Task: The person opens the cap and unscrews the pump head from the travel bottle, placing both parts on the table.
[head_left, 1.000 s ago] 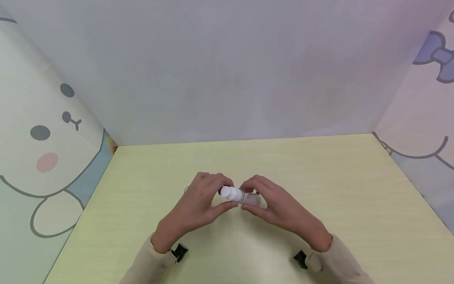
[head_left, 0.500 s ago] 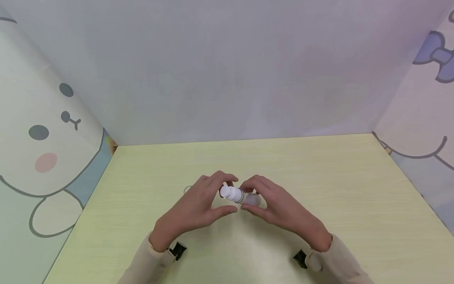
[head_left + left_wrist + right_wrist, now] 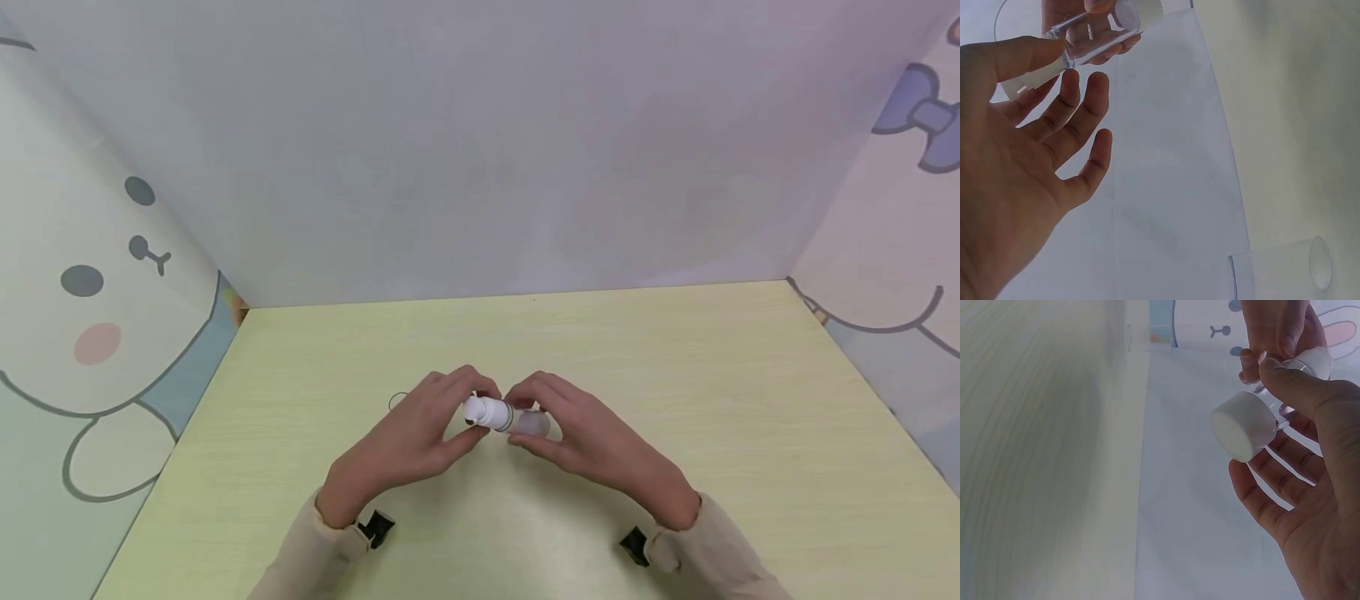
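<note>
Between the two hands, above the table, a small clear bottle with a white pump top (image 3: 491, 413) lies tilted, its top toward the left. My left hand (image 3: 416, 433) holds that white top between thumb and curled fingers; in the left wrist view its outer fingers stand away from the bottle. My right hand (image 3: 585, 429) pinches the clear body near the lower end with thumb and fingers. The white base (image 3: 1244, 428) of the bottle sticks out past the right hand's fingers in the right wrist view. Fingers cover part of the body.
A clear hollow cylinder, seemingly a cap (image 3: 1279, 272), rests on the pale wooden table (image 3: 637, 342); the left hand mostly hides it in the head view. A plain wall (image 3: 487, 167) rises behind, with cartoon-printed panels (image 3: 97, 250) at the sides.
My left fingers opened off the white top half a second ago and have closed round it again. The top looks turned a little. The right hand has stayed almost still.
</note>
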A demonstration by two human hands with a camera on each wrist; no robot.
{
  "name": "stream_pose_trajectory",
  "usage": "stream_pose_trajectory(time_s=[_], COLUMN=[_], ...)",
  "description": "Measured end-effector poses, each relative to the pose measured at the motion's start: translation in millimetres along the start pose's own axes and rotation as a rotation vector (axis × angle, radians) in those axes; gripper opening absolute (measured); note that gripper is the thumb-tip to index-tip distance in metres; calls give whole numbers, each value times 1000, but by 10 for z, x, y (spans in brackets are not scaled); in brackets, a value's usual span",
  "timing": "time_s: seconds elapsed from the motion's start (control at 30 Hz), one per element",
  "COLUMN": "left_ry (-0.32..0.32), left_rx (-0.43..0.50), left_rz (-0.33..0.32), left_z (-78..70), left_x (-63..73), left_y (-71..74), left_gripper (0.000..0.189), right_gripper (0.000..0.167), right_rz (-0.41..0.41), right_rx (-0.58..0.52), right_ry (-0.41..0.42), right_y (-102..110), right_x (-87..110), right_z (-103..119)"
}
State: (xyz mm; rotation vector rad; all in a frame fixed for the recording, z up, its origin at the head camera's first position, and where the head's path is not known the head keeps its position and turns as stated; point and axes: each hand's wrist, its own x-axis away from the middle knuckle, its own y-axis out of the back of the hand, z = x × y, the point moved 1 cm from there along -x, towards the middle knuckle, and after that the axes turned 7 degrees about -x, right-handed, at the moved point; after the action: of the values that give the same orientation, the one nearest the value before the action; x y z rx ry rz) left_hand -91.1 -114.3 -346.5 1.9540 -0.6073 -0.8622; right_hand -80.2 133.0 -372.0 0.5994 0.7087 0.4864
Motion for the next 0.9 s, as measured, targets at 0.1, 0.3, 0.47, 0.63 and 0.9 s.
stream_pose_trajectory(time_s=[0.1,0.3,0.47,0.63,0.9], left_ry=[19,56,92,88,-102], left_rx=[-10,-40,-62,-79,-50], left_rz=[-1,-11,-9,-17,-86], left_z=[7,5,-5,-11,-16], left_x=[1,10,18,16,-5], left_y=[0,-3,-10,-9,4], left_gripper=[35,35,36,45,46], right_gripper=[39,39,39,39,39], right_rz=[2,8,11,18,9], right_rx=[-1,-4,-18,-24,-17], right_ry=[-7,-9,-4,-16,-16], right_y=[3,3,-8,-16,-12], right_x=[1,0,-1,1,13], right_z=[2,7,5,-4,-17])
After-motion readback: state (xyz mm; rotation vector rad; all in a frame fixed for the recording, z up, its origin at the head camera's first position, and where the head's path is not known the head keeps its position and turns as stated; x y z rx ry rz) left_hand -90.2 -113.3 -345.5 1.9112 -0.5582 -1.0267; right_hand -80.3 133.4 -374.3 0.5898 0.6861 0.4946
